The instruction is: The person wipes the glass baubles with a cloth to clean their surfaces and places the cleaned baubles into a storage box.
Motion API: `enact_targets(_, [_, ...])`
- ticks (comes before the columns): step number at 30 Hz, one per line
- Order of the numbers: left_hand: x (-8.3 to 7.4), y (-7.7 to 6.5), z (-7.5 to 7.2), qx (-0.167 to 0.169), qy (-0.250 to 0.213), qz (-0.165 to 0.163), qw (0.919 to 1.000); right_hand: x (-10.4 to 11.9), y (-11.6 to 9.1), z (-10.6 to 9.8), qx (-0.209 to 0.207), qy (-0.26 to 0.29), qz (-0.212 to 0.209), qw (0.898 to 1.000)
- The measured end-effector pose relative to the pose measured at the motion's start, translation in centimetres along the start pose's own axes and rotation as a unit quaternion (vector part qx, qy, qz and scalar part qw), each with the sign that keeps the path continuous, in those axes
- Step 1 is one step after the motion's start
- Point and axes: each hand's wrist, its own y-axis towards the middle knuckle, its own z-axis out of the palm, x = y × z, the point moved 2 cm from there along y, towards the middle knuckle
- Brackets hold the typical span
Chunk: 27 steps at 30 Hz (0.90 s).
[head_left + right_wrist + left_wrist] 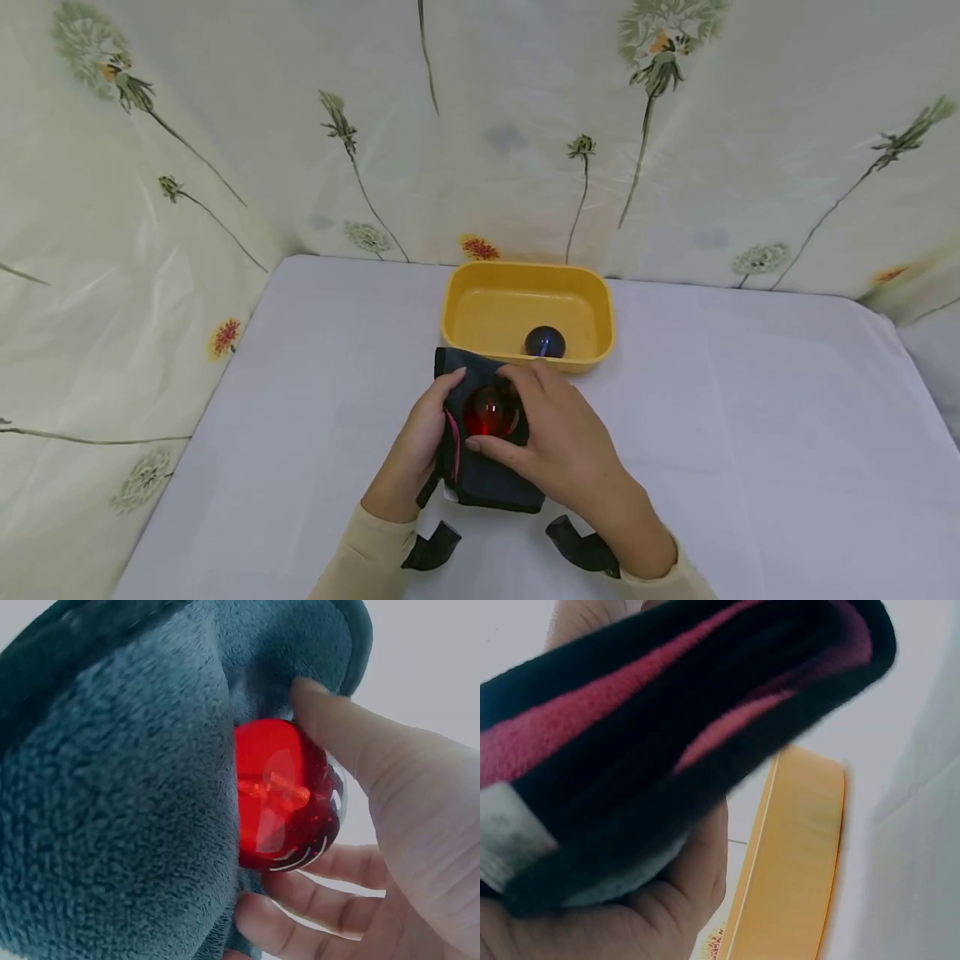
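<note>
A folded dark blue-grey cloth (pixel 495 490) with black edging is gripped along its left side by my left hand (pixel 420 433). In the left wrist view, pink and black layers show inside the folded cloth (pixel 577 697), with a pale tag at one end. A shiny, see-through red ball (pixel 491 411) rests against the cloth. My right hand (pixel 570 433) holds this ball between thumb and fingers. In the right wrist view, the fuzzy cloth (pixel 120 795) hides one side of the red ball (pixel 277 795), and the right fingertips press at the cloth beyond it.
Just past the hands stands a yellow tub (pixel 603 312) with a dark blue ball (pixel 544 342) inside, near its front wall. A white cloth covers the table (pixel 750 433). Flower-printed sheeting (pixel 510 167) rises behind it. Black curved pieces (pixel 435 547) show beside both wrists.
</note>
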Motion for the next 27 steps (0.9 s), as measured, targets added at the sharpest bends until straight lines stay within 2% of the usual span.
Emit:
enact_targets(8, [0.23, 0.16, -0.07, 0.000, 0.026, 0.005, 0.9996, 0.08, -0.26, -0.01, -0.026, -0.005, -0.018, 0.999])
enact_targets(13, [0.24, 0.13, -0.14, 0.003, 0.021, -0.005, 0.9998, -0.17, -0.10, 0.06, -0.012, 0.002, -0.009, 1.000])
enact_targets(17, [0.18, 0.12, -0.27, -0.004, 0.011, 0.002, 0.9999, -0.16, 0.09, 0.28, 0.006, -0.005, 0.001, 1.000])
enact_targets(22, [0.09, 0.17, -0.44, -0.014, 0.008, 0.015, 0.9998, -0.20, 0.00, 0.33, 0.023, -0.007, -0.016, 1.000])
enact_targets(27, [0.03, 0.18, -0.45, -0.015, 0.007, 0.021, 0.9996, 0.06, -0.05, 0.37, 0.011, -0.011, -0.032, 0.999])
